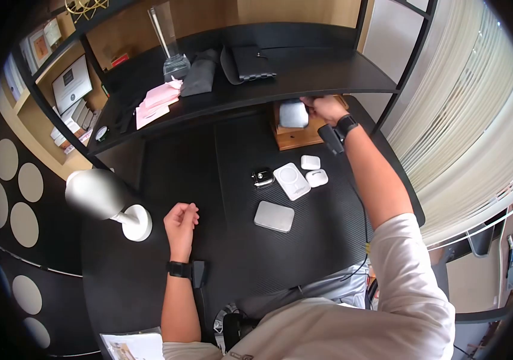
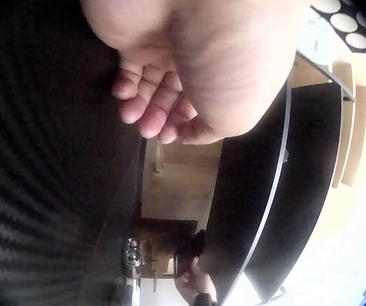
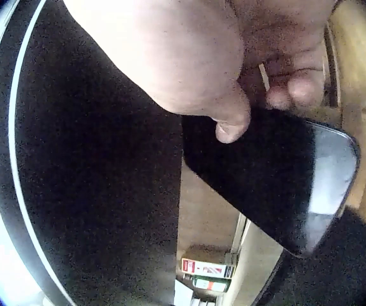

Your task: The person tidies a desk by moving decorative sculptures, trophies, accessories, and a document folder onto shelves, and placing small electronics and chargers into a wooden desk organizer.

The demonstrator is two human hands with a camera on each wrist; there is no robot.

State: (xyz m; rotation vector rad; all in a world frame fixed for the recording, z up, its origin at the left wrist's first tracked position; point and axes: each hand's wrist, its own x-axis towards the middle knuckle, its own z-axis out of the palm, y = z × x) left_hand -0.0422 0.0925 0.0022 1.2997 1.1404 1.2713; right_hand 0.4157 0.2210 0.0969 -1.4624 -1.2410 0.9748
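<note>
My right hand [image 1: 328,110] reaches under the raised shelf and grips a smartphone [image 1: 293,114] by its edge. In the right wrist view the thumb lies across the phone's dark glass [image 3: 266,166], with the other fingers behind it and light reflected at its far end. Close behind the phone is a wooden stand [image 1: 297,139] on the desk. My left hand [image 1: 181,228] hovers near the desk's left part with loosely curled fingers [image 2: 151,118] and nothing in them.
On the desk are a silver tin [image 1: 274,216], a white magnetic charger [image 1: 292,181], two white earbud cases [image 1: 317,177] and a small black shiny item [image 1: 262,177]. A white lamp [image 1: 136,223] stands left. Above the right arm runs the black shelf [image 1: 328,69].
</note>
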